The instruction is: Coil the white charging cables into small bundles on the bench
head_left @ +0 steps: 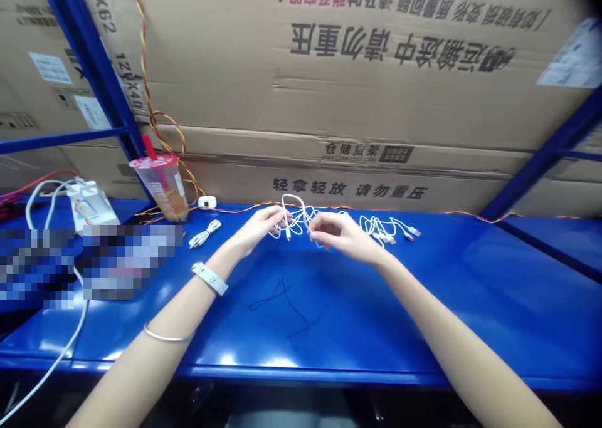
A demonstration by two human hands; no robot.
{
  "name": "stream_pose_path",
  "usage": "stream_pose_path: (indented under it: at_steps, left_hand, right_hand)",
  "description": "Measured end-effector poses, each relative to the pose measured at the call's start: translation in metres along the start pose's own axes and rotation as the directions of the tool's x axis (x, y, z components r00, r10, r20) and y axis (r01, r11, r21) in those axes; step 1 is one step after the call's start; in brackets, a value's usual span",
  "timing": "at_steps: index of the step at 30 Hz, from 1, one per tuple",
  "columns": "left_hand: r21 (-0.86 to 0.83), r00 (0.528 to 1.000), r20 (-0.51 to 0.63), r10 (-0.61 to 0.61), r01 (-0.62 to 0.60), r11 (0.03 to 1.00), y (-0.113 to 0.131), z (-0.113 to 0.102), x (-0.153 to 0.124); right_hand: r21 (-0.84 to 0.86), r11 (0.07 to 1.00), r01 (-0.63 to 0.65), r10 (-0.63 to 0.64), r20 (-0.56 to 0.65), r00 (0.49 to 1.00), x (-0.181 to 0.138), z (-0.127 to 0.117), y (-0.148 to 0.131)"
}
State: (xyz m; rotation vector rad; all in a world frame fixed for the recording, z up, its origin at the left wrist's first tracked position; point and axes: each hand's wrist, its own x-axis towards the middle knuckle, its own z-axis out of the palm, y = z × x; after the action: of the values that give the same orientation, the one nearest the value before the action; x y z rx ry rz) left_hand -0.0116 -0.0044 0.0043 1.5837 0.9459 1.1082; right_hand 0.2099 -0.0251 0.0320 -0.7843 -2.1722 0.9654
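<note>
White charging cable (292,207), loosely looped, held just above the blue desk (357,315); long axis runs left to right, one plug (288,232) pointing down toward the person. Left hand (256,229): fingers pinching cable. Right hand (341,235): fingers curled at the loop, grip unclear. Other white cables (388,229) lie just right.

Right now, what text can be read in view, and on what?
Lower cardboard carton: "轻拿轻放 请勿重压"
Same carton: "仓储货架"
Upper cardboard carton, upside down: "运输途中请勿重压"
Upper carton's top line, paper labels and left carton's numbers: too small or blurred to read.
</note>
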Motion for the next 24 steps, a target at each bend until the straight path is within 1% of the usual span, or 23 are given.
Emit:
stream_pose_path:
  at_steps: [1, 3, 4, 6, 8, 11, 13, 15, 17, 20, 22, 24]
  left_hand:
    - [-0.164, 1.0, 0.002, -0.004, 0.004, 0.986, 0.002, 0.003, 0.0]
    - [-0.456, 0.999, 0.007, -0.044, 0.042, 0.889, 0.006, 0.008, 0.001]
    - [-0.556, 0.997, 0.014, -0.075, 0.07, 0.828, 0.009, 0.01, 0.001]
    - [-0.662, 0.991, 0.025, -0.13, 0.114, 0.741, 0.014, 0.011, 0.001]
    - [-0.685, 0.988, 0.022, -0.152, 0.126, 0.717, 0.017, 0.013, -0.001]
    - [-0.657, 0.992, -0.008, -0.129, 0.092, 0.748, 0.018, 0.019, -0.004]
    - [-0.639, 0.994, -0.026, -0.106, 0.065, 0.766, 0.017, 0.024, -0.006]
    - [-0.654, 0.995, -0.029, -0.093, 0.052, 0.755, 0.017, 0.028, -0.007]
    - [-0.697, 0.994, -0.046, -0.098, 0.038, 0.716, 0.019, 0.028, -0.008]
    - [-0.746, 0.986, -0.106, -0.126, 0.005, 0.666, 0.024, 0.02, -0.007]
    - [-0.75, 0.98, -0.145, -0.138, -0.018, 0.661, 0.028, 0.011, -0.006]
    - [-0.735, 0.976, -0.172, -0.132, -0.038, 0.677, 0.03, 0.003, -0.005]
  right_hand:
    - [0.004, 1.0, -0.007, 0.007, 0.008, 1.0, 0.0, 0.0, 0.0]
    - [-0.012, 1.0, -0.019, 0.02, 0.025, 0.999, 0.001, 0.002, 0.001]
    - [-0.035, 0.999, -0.023, 0.024, 0.032, 0.999, 0.001, 0.002, 0.002]
    - [-0.11, 0.994, -0.027, 0.031, 0.037, 0.999, 0.001, 0.004, 0.003]
    - [-0.209, 0.977, -0.039, 0.045, 0.024, 0.999, 0.001, 0.006, 0.004]
    - [-0.33, 0.942, -0.054, 0.055, -0.005, 0.998, 0.002, 0.01, 0.006]
    - [-0.369, 0.928, -0.046, 0.045, -0.011, 0.999, 0.002, 0.014, 0.007]
    - [-0.378, 0.925, -0.039, 0.042, -0.002, 0.999, 0.002, 0.017, 0.009]
    - [-0.374, 0.927, -0.033, 0.05, 0.035, 0.998, 0.003, 0.017, 0.012]
    - [-0.393, 0.919, -0.006, 0.078, 0.168, 0.983, 0.003, 0.01, 0.02]
    - [-0.428, 0.903, 0.015, 0.099, 0.242, 0.965, 0.003, 0.001, 0.027]
    - [-0.479, 0.877, 0.017, 0.113, 0.242, 0.964, 0.002, -0.01, 0.034]
